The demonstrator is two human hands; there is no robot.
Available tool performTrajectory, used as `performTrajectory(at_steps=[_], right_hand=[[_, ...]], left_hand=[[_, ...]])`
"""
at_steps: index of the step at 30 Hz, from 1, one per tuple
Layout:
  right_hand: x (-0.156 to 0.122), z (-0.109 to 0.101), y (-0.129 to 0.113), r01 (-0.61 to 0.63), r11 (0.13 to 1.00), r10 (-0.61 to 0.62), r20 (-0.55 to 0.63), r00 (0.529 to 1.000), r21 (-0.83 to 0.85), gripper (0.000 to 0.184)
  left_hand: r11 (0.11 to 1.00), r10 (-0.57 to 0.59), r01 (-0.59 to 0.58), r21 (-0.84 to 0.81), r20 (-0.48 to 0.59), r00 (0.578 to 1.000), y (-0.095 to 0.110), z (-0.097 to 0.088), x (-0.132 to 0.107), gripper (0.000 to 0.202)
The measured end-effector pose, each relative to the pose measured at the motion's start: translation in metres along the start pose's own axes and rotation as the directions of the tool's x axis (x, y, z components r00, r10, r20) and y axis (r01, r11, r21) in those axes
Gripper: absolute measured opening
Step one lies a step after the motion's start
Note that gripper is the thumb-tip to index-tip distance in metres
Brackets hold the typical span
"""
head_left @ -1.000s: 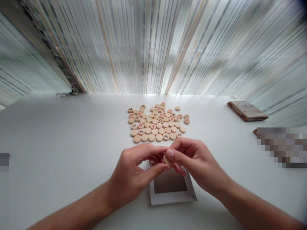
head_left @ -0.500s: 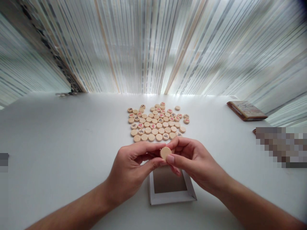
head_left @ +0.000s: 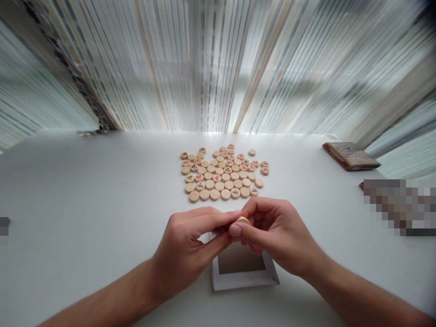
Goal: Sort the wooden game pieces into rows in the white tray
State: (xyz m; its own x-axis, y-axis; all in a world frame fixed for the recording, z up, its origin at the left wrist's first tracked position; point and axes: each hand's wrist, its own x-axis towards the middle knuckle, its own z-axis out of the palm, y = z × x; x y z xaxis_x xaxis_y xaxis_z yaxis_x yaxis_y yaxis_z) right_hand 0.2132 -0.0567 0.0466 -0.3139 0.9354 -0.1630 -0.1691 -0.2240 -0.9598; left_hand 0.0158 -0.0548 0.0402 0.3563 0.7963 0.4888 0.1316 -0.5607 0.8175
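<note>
A pale round wooden Chinese chess piece (head_left: pixel 243 220) is pinched between the thumb and index finger of my right hand (head_left: pixel 275 231). It is tilted, and the thumb covers much of it. My left hand (head_left: pixel 190 245) is closed, its thumb and fingertips meeting at the left edge of the same piece. Beyond both hands lie many more Chinese chess pieces (head_left: pixel 220 185), spread flat in loose rows; some show red or black characters, others bare wood. Below my hands sits an open white-rimmed box (head_left: pixel 245 280) with a brown bottom, its far side partly hidden by the hands.
The white table (head_left: pixel 102 204) reaches back to a striped curtain (head_left: pixel 190 68). A brown-edged box (head_left: pixel 350 156) lies at the right rear. Nearer on the right is a blurred-out object (head_left: pixel 398 204), and a small dark thing (head_left: pixel 4 226) shows at the left edge.
The held piece has tipped and moved slightly right, so less of its face shows. My left fingertips have closed in nearer my right thumb. The spread pieces lie as before.
</note>
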Motion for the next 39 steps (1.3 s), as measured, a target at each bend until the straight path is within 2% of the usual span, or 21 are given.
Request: performTrajectory(at_steps=[5,8,12,16,22,27,30,35,39], right_hand=[[-0.0010,0.0007,-0.0017,0.020,0.999,-0.021,0.051,0.998,0.027,0.030],[-0.0017,0.0010,-0.0020,0.021,0.999,-0.024,0.071,0.997,0.047,0.027],[-0.0018,0.0012,-0.0032,0.027,0.997,-0.034,0.092,0.995,0.072,0.027],[-0.0005,0.0014,-0.0055,0.048,0.997,-0.054,0.102,0.993,0.061,0.028],[0.0001,0.0016,-0.0050,0.068,0.996,-0.074,0.131,0.989,0.052,0.025],[-0.0008,0.0008,-0.0039,0.118,0.992,-0.115,0.076,0.990,-0.036,0.023],[-0.0007,-0.0005,-0.0042,0.140,0.987,-0.135,0.073,0.988,-0.077,0.026],[0.0010,-0.0028,-0.0047,0.123,0.992,-0.120,0.117,0.986,-0.021,0.032],[0.0030,-0.0049,-0.0028,0.103,0.992,-0.113,0.153,0.982,0.073,0.031]], left_hand=[[0.998,-0.032,0.032,-0.050,-0.012,0.999,-0.0002,0.0007,-0.0005,0.033],[0.985,-0.096,0.093,-0.148,-0.011,0.995,0.0003,0.0003,-0.0012,0.032],[0.900,-0.236,0.229,-0.370,0.026,0.971,0.0030,0.0021,-0.0010,0.028],[0.825,-0.317,0.306,-0.476,0.058,0.947,0.0058,0.0048,0.0004,0.026],[0.801,-0.368,0.331,-0.498,0.026,0.929,0.0066,0.0036,0.0006,0.020],[0.882,-0.302,0.271,-0.385,-0.020,0.953,0.0069,0.0033,0.0001,0.022],[0.892,-0.290,0.265,-0.366,-0.014,0.957,0.0074,0.0037,-0.0007,0.023],[0.799,-0.412,0.364,-0.478,0.004,0.911,0.0057,0.0040,-0.0009,0.018],[0.732,-0.454,0.384,-0.563,0.018,0.891,0.0052,0.0043,0.0028,0.016]])
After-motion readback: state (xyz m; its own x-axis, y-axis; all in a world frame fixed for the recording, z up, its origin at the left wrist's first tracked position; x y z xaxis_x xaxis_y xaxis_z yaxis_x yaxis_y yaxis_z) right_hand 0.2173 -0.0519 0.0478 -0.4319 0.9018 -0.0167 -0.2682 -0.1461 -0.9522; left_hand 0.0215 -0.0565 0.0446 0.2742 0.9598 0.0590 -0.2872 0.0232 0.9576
